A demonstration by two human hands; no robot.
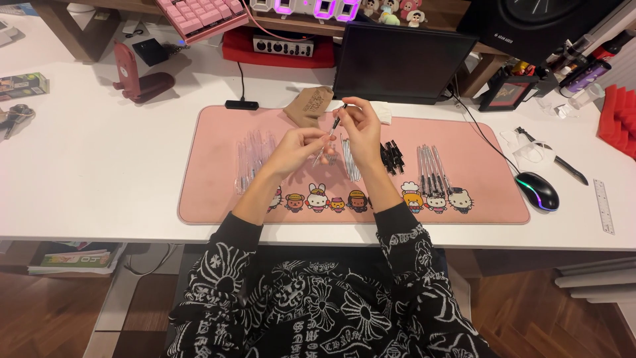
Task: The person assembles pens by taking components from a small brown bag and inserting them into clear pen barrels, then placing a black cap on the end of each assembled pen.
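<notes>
pen (335, 124) between left hand (299, 147), right hand (361, 127)

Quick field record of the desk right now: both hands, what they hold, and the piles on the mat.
left hand: pinches the lower end of a thin pen
right hand: pinches the pen's upper, dark end
pen: tilted, held above the pink mat
clear tubes: pile on the mat, left of the hands
black caps: small pile on the mat, right of the hands
finished pens: row farther right
mouse: on the desk, off the mat's right edge
</notes>
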